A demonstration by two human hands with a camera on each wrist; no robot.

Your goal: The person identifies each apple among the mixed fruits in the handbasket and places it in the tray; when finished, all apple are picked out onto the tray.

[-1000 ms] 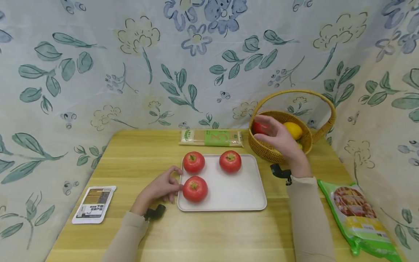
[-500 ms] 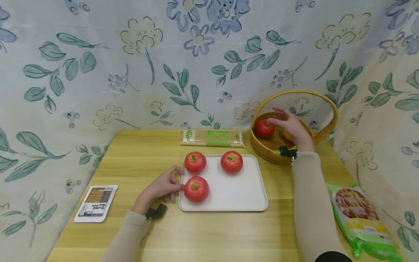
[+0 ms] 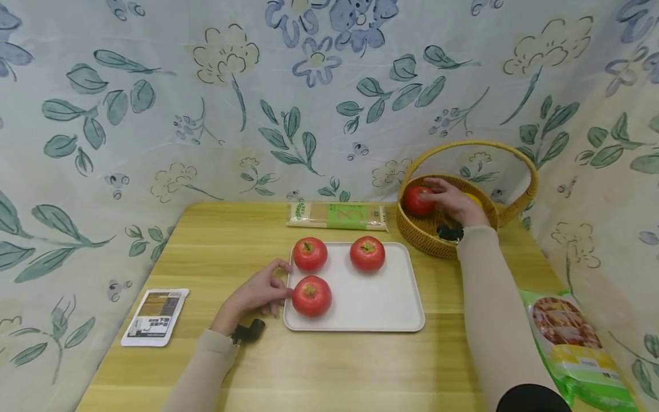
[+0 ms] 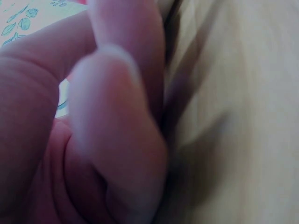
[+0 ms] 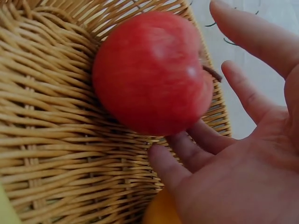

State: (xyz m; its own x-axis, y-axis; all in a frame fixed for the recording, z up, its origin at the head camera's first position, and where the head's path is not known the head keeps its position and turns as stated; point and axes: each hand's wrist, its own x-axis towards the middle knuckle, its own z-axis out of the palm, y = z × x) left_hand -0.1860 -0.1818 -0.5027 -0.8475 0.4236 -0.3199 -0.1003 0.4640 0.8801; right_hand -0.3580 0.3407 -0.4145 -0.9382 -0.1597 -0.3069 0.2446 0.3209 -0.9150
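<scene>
A wicker basket [image 3: 429,243] stands at the back right, holding a red apple [image 3: 418,201]. My right hand [image 3: 455,201] is inside the basket at the apple's right side. In the right wrist view the fingers [image 5: 250,95] are spread about the stem side of the apple [image 5: 152,74], not closed round it; some fingertips pass behind it. My left hand [image 3: 257,292] rests at the left rim of a white tray [image 3: 370,303], loosely bent, thumb tip beside the front apple [image 3: 311,296]. Two more apples lie at the tray's back, a left apple [image 3: 310,254] and a right apple [image 3: 368,253].
A yellow fruit [image 3: 474,199] lies in the basket, partly hidden by my right hand. The arched basket handle [image 3: 465,143] rises overhead. A noodle packet [image 3: 337,216] lies behind the tray. A white packet [image 3: 155,317] lies left, a green food bag [image 3: 579,349] right.
My right hand has swung right over the basket, then lowered into it beside the apple, uncovering the apple. My left hand stays by the tray's rim; the view has shifted slightly.
</scene>
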